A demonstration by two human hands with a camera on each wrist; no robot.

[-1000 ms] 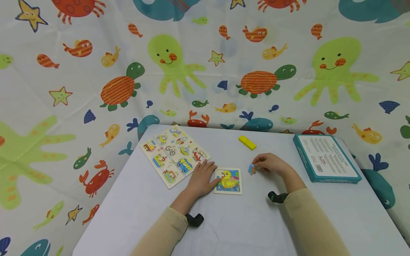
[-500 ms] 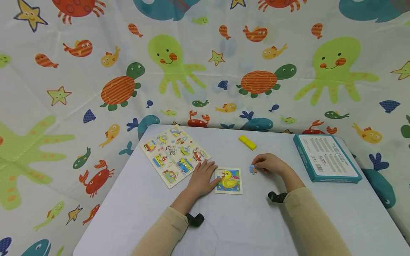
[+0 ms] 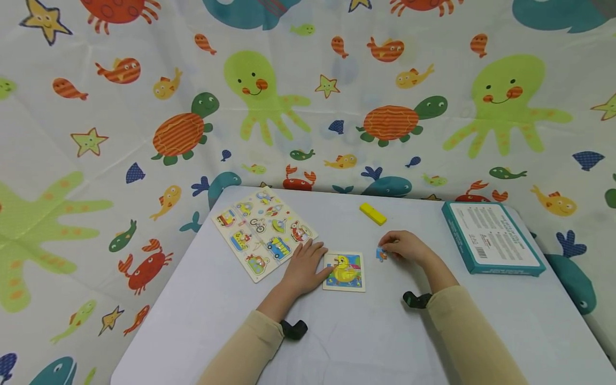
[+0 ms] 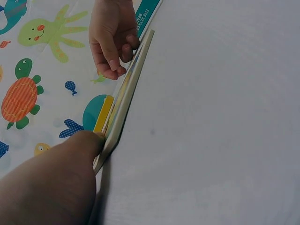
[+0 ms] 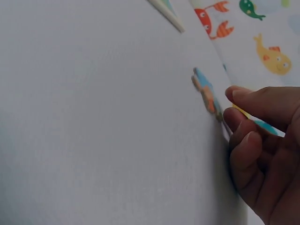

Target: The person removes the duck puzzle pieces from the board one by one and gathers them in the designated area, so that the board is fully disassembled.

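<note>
My left hand [image 3: 302, 270] lies with fingers spread over the near right edge of a wooden vehicle puzzle board [image 3: 262, 235]. Its thumb reaches onto a small square duck puzzle [image 3: 344, 271], seen edge-on in the left wrist view beside the left hand [image 4: 56, 173]. To the right, my right hand [image 3: 406, 247] has curled fingers at a small blue and orange puzzle piece [image 3: 381, 254], holding it by its edge close over the table. In the right wrist view the puzzle piece [image 5: 206, 91] extends beyond the fingertips of the right hand [image 5: 267, 145].
A yellow block [image 3: 372, 213] lies behind the right hand. On the right side of the white table [image 3: 356, 342] is a flat teal box [image 3: 493, 238]. A sea-animal cloth [image 3: 308, 96] hangs behind the table's far edge.
The puzzle piece has turned at the right hand's fingertips, its blue and orange parts shifting about. Both hands stay nearly in place, and the left thumb remains on the duck puzzle.
</note>
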